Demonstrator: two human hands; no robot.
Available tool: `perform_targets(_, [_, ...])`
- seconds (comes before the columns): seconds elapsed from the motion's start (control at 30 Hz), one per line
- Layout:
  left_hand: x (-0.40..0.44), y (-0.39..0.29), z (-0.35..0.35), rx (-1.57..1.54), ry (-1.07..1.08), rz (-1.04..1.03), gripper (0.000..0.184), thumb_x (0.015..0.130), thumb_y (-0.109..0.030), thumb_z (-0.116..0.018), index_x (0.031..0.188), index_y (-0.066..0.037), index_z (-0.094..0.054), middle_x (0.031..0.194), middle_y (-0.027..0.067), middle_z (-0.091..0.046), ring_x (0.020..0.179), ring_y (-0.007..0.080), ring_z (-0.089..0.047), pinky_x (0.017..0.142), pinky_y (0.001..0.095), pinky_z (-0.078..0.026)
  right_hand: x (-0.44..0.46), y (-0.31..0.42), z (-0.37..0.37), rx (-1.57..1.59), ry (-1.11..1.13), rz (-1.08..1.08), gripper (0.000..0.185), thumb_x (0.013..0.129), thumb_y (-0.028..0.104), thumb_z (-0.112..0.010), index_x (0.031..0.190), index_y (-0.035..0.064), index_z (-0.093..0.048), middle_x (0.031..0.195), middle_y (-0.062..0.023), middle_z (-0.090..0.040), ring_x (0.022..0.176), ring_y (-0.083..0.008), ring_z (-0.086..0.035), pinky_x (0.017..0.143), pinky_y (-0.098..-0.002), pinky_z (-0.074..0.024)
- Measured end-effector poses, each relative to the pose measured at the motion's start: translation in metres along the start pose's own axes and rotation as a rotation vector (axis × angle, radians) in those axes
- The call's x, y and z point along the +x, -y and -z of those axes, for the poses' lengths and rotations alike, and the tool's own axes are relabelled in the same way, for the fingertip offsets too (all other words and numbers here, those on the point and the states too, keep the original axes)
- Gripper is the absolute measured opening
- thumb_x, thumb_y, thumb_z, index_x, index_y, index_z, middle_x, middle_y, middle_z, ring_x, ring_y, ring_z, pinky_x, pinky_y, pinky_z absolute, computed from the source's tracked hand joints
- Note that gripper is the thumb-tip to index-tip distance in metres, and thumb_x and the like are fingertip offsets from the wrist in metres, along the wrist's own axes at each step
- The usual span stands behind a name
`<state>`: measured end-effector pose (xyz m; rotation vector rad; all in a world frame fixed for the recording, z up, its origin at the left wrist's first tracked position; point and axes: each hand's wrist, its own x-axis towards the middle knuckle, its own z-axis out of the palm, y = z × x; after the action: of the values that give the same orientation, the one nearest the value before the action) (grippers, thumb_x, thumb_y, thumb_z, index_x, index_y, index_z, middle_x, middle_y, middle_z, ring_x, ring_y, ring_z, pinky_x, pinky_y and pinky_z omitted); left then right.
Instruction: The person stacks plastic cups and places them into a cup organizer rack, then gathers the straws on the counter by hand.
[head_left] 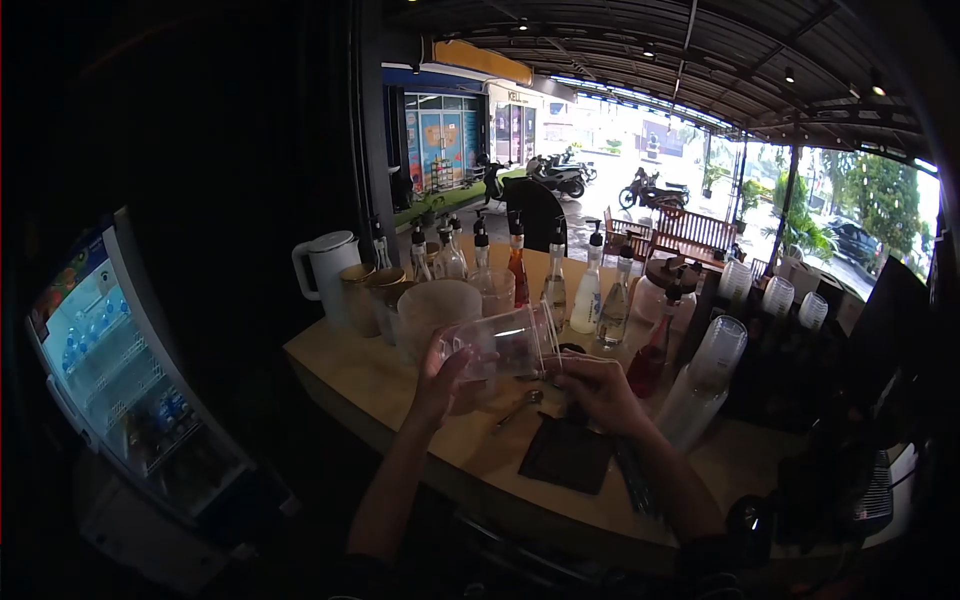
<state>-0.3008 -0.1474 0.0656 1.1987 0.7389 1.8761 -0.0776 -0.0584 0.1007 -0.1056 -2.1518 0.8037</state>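
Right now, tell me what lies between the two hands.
The head view shows clear drinkware, tipped sideways, between the left hand and right hand; one cup or several nested, I cannot tell.

Clear cup (505, 342); white pitcher (334, 272); amber bottle (518, 272); red bottle (651, 362); tan counter (472, 445).

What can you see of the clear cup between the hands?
The clear cup looks like thin, see-through plastic. It is tipped nearly sideways over the counter, base end in the left grip, mouth toward the right grip, which seems to touch the rim. More than one edge shows there; whether cups are nested, I cannot tell.
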Motion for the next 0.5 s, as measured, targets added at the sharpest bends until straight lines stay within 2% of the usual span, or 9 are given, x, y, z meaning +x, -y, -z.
perform_targets(0.07, [0.0, -0.002, 0.007, -0.008, -0.063, 0.031, 0.054, 0.084, -0.025, -0.061, 0.126, -0.009, -0.032, 0.114, 0.0123, -0.049, 0.1, 0.0264, -0.059, 0.078, 0.0392, -0.054, 0.0, -0.003, -0.01, -0.026, -0.009, -0.006, 0.024, 0.085, 0.001, -0.055, 0.108, 0.0014, -0.061, 0.088, -0.0096, -0.064, 0.079, -0.0126, -0.06, 0.074, -0.0273, -0.0475])
perform_targets(0.13, [0.001, -0.004, 0.01, 0.099, -0.071, 0.052, 0.048, 0.086, -0.03, -0.057, 0.123, -0.008, -0.034, 0.113, 0.012, -0.05, 0.094, 0.0248, -0.061, 0.074, 0.039, -0.054, 0.001, -0.006, -0.014, 0.021, 0.016, -0.145, 0.022, 0.086, 0.004, -0.056, 0.107, -0.0011, -0.061, 0.09, -0.0091, -0.065, 0.081, -0.0127, -0.061, 0.073, -0.0253, -0.0478])
perform_targets(0.27, [0.011, -0.002, 0.011, 0.063, -0.003, 0.089, 0.052, 0.081, -0.021, -0.065, 0.122, -0.009, -0.035, 0.113, 0.0114, -0.05, 0.098, 0.0221, -0.058, 0.08, 0.0366, -0.051, 0.011, 0.003, -0.014, 0.17, -0.125, -0.182, 0.021, 0.087, 0.007, -0.056, 0.105, -0.0033, -0.061, 0.09, -0.0107, -0.065, 0.08, -0.013, -0.062, 0.07, -0.0238, -0.0492])
perform_targets(0.33, [0.011, -0.004, 0.004, 0.374, 0.264, -0.27, 0.06, 0.072, -0.008, -0.072, 0.121, -0.01, -0.037, 0.114, 0.0101, -0.049, 0.107, 0.0199, -0.051, 0.091, 0.0347, -0.045, 0.015, 0.002, -0.008, 0.394, -0.275, -0.313, 0.02, 0.088, 0.009, -0.056, 0.103, -0.0039, -0.06, 0.091, -0.0137, -0.065, 0.077, -0.0133, -0.063, 0.066, -0.0238, -0.0509])
perform_targets(0.37, [0.012, -0.005, 0.001, 0.417, 0.269, -0.344, 0.066, 0.064, 0.001, -0.076, 0.119, -0.01, -0.041, 0.117, 0.0099, -0.049, 0.116, 0.0206, -0.045, 0.099, 0.0344, -0.037, 0.015, 0.002, -0.003, 0.357, -0.271, -0.36, 0.018, 0.089, 0.011, -0.055, 0.102, -0.0018, -0.055, 0.091, -0.0155, -0.064, 0.074, -0.0161, -0.064, 0.062, -0.0262, -0.0521])
perform_targets(0.4, [0.014, -0.002, 0.002, 0.406, 0.285, -0.344, 0.066, 0.064, 0.001, -0.076, 0.119, -0.01, -0.041, 0.117, 0.0099, -0.049, 0.116, 0.0206, -0.045, 0.099, 0.0344, -0.037, 0.015, 0.002, -0.002, 0.345, -0.287, -0.361, 0.018, 0.089, 0.011, -0.055, 0.102, -0.0018, -0.055, 0.091, -0.0155, -0.064, 0.074, -0.0161, -0.064, 0.062, -0.0262, -0.0521])
perform_targets(0.47, [0.016, 0.005, 0.005, 0.522, 0.398, -0.456, 0.062, 0.066, 0.002, -0.074, 0.118, -0.01, -0.042, 0.124, 0.0087, -0.04, 0.124, 0.0226, -0.036, 0.1, 0.0364, -0.035, 0.013, 0.002, -0.003, 0.605, -0.4, -0.467, 0.018, 0.089, 0.011, -0.055, 0.101, 0.0012, -0.048, 0.092, -0.0147, -0.064, 0.072, -0.02, -0.065, 0.061, -0.0278, -0.0528])
perform_targets(0.5, [0.018, 0.008, 0.005, 0.514, 0.407, -0.453, 0.062, 0.066, 0.002, -0.074, 0.118, -0.01, -0.042, 0.124, 0.0087, -0.04, 0.124, 0.0226, -0.036, 0.1, 0.0364, -0.035, 0.013, 0.004, -0.002, 0.674, -0.41, -0.504, 0.02, 0.088, 0.012, -0.056, 0.1, 0.0046, -0.042, 0.091, -0.014, -0.063, 0.073, -0.0221, -0.065, 0.061, -0.0285, -0.0533])
